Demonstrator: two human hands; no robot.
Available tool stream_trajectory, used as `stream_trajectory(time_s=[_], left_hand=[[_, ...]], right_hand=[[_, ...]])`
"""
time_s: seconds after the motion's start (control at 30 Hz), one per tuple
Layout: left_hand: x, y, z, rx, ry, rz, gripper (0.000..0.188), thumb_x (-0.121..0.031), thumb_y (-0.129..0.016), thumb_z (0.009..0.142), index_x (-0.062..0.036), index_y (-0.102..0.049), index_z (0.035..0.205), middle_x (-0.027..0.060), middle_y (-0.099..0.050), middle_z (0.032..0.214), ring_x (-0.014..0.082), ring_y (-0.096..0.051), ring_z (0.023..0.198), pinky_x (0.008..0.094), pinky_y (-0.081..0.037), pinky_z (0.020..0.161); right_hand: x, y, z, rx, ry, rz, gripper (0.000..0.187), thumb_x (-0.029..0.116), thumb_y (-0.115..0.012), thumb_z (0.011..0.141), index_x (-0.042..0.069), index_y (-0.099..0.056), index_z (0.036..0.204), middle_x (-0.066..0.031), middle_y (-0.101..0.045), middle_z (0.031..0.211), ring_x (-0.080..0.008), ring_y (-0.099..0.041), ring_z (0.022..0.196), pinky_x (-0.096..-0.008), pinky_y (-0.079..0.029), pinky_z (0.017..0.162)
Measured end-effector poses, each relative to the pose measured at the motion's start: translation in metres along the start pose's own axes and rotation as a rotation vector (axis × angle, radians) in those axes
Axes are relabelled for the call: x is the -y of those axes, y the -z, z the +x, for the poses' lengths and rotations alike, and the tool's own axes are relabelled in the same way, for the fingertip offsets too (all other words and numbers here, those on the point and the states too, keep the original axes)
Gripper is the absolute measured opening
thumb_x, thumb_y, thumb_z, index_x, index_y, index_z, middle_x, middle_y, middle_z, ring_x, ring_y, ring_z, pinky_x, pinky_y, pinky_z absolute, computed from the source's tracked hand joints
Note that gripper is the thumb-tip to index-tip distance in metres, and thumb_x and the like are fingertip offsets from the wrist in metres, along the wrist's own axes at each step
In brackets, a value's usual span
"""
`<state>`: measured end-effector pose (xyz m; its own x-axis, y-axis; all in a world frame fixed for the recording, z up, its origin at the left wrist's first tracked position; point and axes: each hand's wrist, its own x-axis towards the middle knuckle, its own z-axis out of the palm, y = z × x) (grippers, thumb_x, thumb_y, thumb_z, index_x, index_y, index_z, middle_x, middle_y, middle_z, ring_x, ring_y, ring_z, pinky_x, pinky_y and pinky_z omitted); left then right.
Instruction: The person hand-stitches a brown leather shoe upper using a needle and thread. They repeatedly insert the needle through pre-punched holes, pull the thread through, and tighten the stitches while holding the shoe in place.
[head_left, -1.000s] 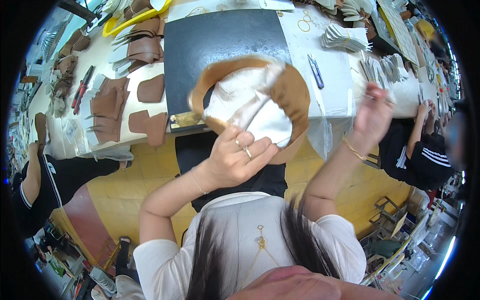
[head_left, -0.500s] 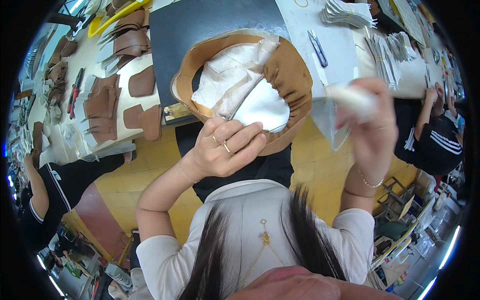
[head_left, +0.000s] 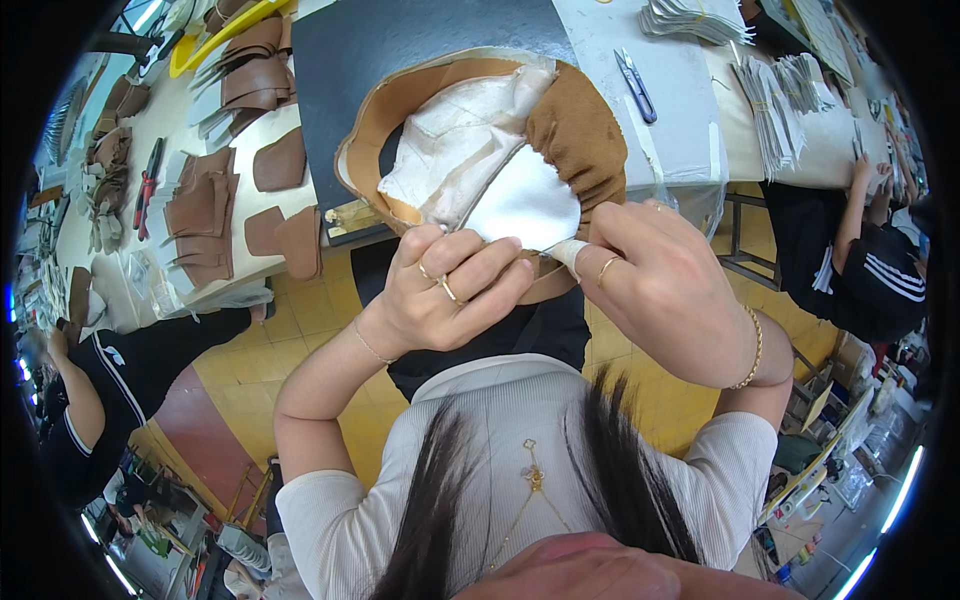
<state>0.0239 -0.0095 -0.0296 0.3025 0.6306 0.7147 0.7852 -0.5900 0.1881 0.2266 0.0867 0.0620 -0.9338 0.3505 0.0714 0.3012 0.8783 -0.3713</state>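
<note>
While the left hand pinches its near edge, the brown piece extends beyond.

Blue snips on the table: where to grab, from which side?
Grip the blue handle end, coming from the near side: the snips lie flat on the table, pointed tips facing away, so this should keep clear of them.

No readable lettering or numbers

The workpiece sits between left hand and right hand, at the near edge of the mat. Right of the mat lie snips, then strips; left, loose patches, stacked patches, then pliers.
</note>
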Motion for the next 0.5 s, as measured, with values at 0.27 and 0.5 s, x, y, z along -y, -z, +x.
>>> stream_trajectory(time_s=[0.27,0.5], left_hand=[[-0.001,0.001,0.003,0.015,0.015,-0.028,0.024,-0.017,-0.072,0.069,-0.0103,-0.067,0.091,-0.001,-0.065,0.099,0.0141,-0.056,0.083,0.0293,-0.039,0.069],[0.002,0.003,0.006,0.141,0.067,-0.263,0.027,-0.01,-0.071,0.064,-0.0042,-0.067,0.09,0.003,-0.061,0.091,0.0178,-0.056,0.08,0.0328,-0.043,0.07]], right_hand=[[0.005,0.003,0.011,0.047,0.013,-0.008,0.016,0.005,-0.066,0.067,0.0,-0.064,0.082,-0.008,-0.05,0.077,-0.0235,-0.055,0.072,-0.0345,-0.043,0.065],[0.003,-0.011,0.023,0.152,0.152,-0.113,0.008,0.011,-0.068,0.063,0.004,-0.065,0.066,-0.0102,-0.056,0.074,-0.0216,-0.058,0.075,-0.0341,-0.047,0.071]])
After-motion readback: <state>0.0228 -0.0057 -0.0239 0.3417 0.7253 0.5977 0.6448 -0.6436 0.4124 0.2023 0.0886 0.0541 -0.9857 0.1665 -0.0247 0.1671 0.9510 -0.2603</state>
